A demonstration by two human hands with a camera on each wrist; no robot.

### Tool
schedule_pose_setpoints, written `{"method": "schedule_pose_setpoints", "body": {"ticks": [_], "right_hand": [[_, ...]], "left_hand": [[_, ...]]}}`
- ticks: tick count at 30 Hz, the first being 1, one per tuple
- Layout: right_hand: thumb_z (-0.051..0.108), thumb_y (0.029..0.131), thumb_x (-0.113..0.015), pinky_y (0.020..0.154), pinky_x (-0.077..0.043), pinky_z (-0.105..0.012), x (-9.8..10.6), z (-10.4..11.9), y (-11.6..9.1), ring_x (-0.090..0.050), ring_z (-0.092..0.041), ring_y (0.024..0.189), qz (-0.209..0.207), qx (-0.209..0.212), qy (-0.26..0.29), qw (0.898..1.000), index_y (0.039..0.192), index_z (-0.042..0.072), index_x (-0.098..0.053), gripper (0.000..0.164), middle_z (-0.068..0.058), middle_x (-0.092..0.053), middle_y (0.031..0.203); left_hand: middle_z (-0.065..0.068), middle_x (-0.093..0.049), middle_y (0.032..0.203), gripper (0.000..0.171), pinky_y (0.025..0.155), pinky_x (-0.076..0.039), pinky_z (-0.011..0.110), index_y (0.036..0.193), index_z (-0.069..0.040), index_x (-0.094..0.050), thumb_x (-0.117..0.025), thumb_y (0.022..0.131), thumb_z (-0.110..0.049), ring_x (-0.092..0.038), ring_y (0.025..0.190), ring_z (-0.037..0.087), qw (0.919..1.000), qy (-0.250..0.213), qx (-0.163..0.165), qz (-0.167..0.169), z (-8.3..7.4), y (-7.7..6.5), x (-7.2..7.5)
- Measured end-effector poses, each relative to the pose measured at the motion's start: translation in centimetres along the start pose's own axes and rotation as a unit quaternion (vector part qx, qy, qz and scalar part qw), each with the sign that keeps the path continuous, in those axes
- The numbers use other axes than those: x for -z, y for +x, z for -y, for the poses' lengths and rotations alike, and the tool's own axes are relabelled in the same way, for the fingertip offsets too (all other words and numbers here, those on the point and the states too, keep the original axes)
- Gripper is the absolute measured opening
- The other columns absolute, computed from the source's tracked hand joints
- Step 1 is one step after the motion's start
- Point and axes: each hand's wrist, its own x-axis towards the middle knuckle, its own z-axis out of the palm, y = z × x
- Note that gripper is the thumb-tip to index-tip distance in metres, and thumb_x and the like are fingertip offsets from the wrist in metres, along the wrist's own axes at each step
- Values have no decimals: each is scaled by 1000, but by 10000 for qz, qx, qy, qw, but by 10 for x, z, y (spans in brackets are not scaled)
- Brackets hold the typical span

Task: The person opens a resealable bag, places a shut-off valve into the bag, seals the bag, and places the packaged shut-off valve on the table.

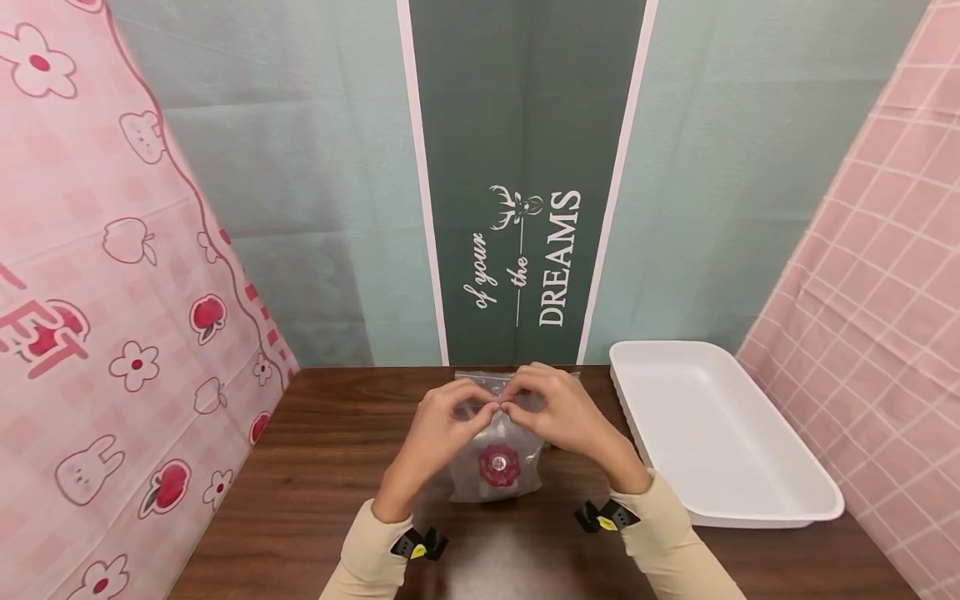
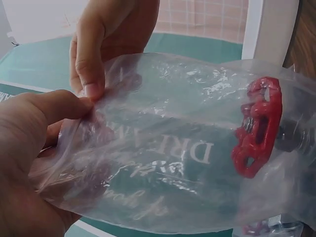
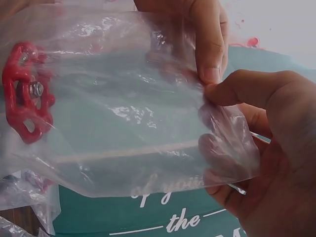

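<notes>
A clear plastic bag (image 1: 517,475) hangs from both hands, its upper edge pinched between thumbs and fingers. Inside, near its lower end, is a red valve handwheel (image 1: 499,465) with a metal nut in its centre; a grey metal part (image 2: 294,138) shows behind it. My left hand (image 1: 442,421) pinches the edge from the left, and my right hand (image 1: 558,410) from the right, thumb tips nearly touching. In the right wrist view, the fingers of the right hand (image 3: 281,133) lie behind the film and show through it.
A white rectangular tray (image 1: 720,433) stands on the brown wooden table (image 1: 300,475) at the right. More clear plastic with something reddish inside (image 2: 256,227) lies beyond the bag. Hanging cloths (image 1: 345,250) close off the back and both sides.
</notes>
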Motion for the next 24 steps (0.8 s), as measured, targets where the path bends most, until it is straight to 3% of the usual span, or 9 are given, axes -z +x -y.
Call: {"method": "schedule_pose_setpoints", "body": {"ticks": [7, 12, 19, 24], "right_hand": [[8, 86, -82, 79, -61, -32, -3, 1, -1, -69, -12, 88, -74, 39, -130, 9999, 91, 18, -76, 13, 5, -74, 90], [11, 90, -82, 80, -60, -34, -2, 1, -1, -70, -17, 89, 3, 40, -70, 10000, 93, 17, -77, 8, 2, -75, 91], [13, 87, -87, 82, -60, -36, 0, 0, 0, -71, -17, 92, 54, 47, 0, 10000, 97, 18, -78, 15, 6, -74, 95], [11, 86, -88, 81, -61, -38, -2, 0, 1, -70, -18, 91, -36, 46, -92, 9999, 97, 18, -77, 17, 6, -74, 96]], "left_hand": [[0, -78, 94, 4, 63, -58, 31, 97, -12, -81, -79, 97, -15, -65, 77, 8, 9998, 90, -156, -116, 1, -2, 0], [-2, -79, 94, 7, 65, -56, 31, 99, -13, -83, -81, 95, -19, -67, 79, 8, 9993, 345, -23, -154, 1, -3, 2], [1, -78, 99, 7, 72, -60, 36, 102, -12, -81, -81, 96, -13, -70, 85, 12, 9999, -27, 152, 23, 2, -4, 6], [3, -77, 100, 7, 74, -60, 30, 101, -10, -79, -80, 94, -8, -70, 88, 12, 9997, -64, 222, 46, 3, -4, 8]]}}
